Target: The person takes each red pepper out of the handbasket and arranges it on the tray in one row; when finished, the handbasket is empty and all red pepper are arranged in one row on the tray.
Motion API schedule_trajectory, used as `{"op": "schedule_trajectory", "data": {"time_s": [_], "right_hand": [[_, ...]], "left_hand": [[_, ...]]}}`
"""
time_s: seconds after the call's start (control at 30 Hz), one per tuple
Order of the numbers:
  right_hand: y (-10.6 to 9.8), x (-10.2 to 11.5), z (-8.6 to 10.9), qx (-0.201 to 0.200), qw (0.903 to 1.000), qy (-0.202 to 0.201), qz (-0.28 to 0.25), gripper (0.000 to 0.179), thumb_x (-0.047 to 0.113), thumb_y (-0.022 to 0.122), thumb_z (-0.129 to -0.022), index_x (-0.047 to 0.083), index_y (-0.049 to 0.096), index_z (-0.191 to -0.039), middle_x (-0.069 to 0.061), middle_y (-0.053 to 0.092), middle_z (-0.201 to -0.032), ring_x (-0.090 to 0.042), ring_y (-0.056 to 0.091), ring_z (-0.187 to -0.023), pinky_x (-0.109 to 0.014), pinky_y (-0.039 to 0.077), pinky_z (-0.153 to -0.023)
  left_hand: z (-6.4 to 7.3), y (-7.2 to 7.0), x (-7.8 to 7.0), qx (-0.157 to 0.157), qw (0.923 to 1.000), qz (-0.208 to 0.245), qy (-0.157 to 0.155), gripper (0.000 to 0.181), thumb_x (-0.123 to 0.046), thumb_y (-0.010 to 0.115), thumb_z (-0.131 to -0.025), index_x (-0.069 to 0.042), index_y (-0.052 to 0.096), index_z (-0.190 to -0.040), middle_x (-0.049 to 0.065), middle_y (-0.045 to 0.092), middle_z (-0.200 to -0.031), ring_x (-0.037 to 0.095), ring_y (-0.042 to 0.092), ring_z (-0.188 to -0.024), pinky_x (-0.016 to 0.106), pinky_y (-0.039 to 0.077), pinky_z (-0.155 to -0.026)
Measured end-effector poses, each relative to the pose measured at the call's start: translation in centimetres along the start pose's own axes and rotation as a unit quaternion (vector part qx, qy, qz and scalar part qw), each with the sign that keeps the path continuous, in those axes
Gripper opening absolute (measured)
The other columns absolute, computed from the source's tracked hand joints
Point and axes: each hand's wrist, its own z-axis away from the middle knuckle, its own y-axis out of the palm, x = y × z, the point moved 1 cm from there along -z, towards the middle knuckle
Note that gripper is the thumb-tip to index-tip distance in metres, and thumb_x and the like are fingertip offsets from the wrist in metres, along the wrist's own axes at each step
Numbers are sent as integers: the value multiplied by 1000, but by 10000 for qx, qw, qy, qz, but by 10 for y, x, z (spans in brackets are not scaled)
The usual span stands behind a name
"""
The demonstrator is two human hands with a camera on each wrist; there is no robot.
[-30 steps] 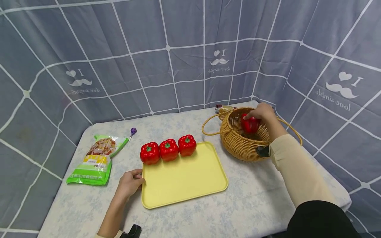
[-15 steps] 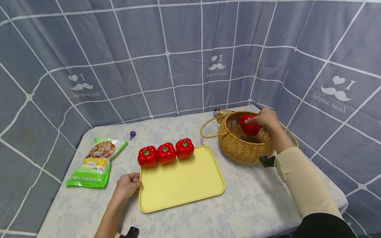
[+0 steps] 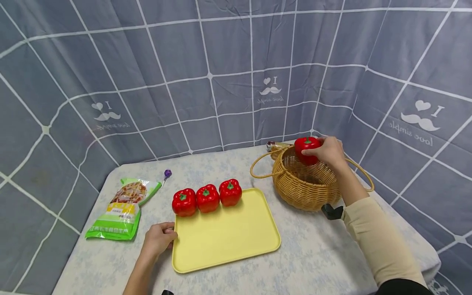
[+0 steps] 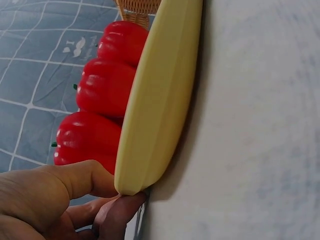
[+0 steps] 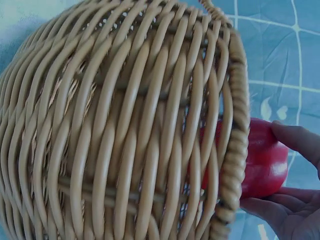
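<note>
My right hand [image 3: 332, 152] grips a red bell pepper [image 3: 306, 148] by its side, at the height of the wicker basket's [image 3: 304, 194] far rim. In the right wrist view, thumb and fingers hold the bell pepper [image 5: 265, 160] from opposite sides, and the basket wall hides part of it. At the yellow tray's [image 3: 236, 241] left edge, my left hand [image 3: 157, 239] pinches the rim between thumb and fingers. Three more red bell peppers, left [image 3: 184, 203], middle [image 3: 208, 198] and right [image 3: 230, 192], stand in a row along the tray's far side, green stems up.
A green and white food bag [image 3: 119, 211] lies on the left, with a purple-wrapped lollipop [image 3: 167, 174] beside it. Behind the basket lies a shiny wrapped packet [image 3: 276, 145]. The basket's handle [image 3: 258, 168] sticks out leftward. A grey checked curtain [image 3: 228, 82] surrounds the table.
The right hand has raised the bell pepper from inside the basket up to its rim. My left hand stays at the tray's edge, and the view has tilted slightly upward.
</note>
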Motion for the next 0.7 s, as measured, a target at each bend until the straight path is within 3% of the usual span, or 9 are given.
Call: {"op": "schedule_trajectory", "data": {"time_s": [0.27,0.57,0.7], "right_hand": [[2,17,11,-58,9998,-19,-195,78,35,77,-80,-4,46,-140,-28,56,-133,-45,44,-125,-56,43,-100],[15,36,28,296,9965,-206,-749,82,37,77,-81,2,42,-145,-23,55,-137,-38,51,-126,-52,47,-101],[21,39,33,523,9904,-338,-1238,82,35,78,-80,2,41,-146,-20,53,-141,-34,52,-130,-49,46,-104]], "left_hand": [[-2,-1,0,35,10000,-18,3,44,0,57,-79,12,59,-121,2,54,-76,12,55,-64,27,52,-56],[-3,-8,3,74,9999,-113,-19,45,0,56,-78,13,59,-121,2,54,-74,12,54,-61,26,50,-55],[-3,-10,4,106,9999,-126,-26,45,-1,56,-78,12,59,-122,1,52,-72,13,53,-61,26,48,-55]]}}
